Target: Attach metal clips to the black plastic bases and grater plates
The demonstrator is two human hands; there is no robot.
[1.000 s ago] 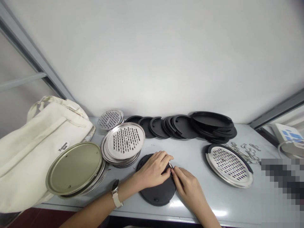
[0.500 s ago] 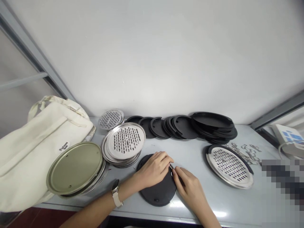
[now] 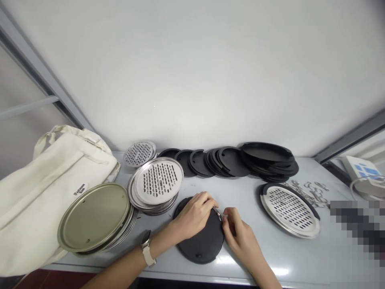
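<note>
On the table in front of me lies a round black disc (image 3: 204, 241) with a small hole near its lower edge. A small silver metal clip (image 3: 217, 213) sits over its right edge. My left hand (image 3: 197, 212) rests on top of the disc, fingers closed on the clip's upper end. At the lower end of the clip, my right hand (image 3: 239, 230) has its thumb and forefinger curled close together; the exact contact there is partly hidden. A watch with a pale strap (image 3: 148, 251) is on my left wrist.
Left stand an olive-green plate stack (image 3: 96, 216), perforated metal discs (image 3: 159, 180) and a cream bag (image 3: 54, 192). Black rimmed discs (image 3: 234, 160) line the wall. To the right are a perforated plate in a black rim (image 3: 290, 210) and loose metal clips (image 3: 315, 194).
My right hand has shifted slightly right, its fingers lifting and loosening around the clip's lower end, so more of the clip shows. My left hand keeps its place on the disc.
</note>
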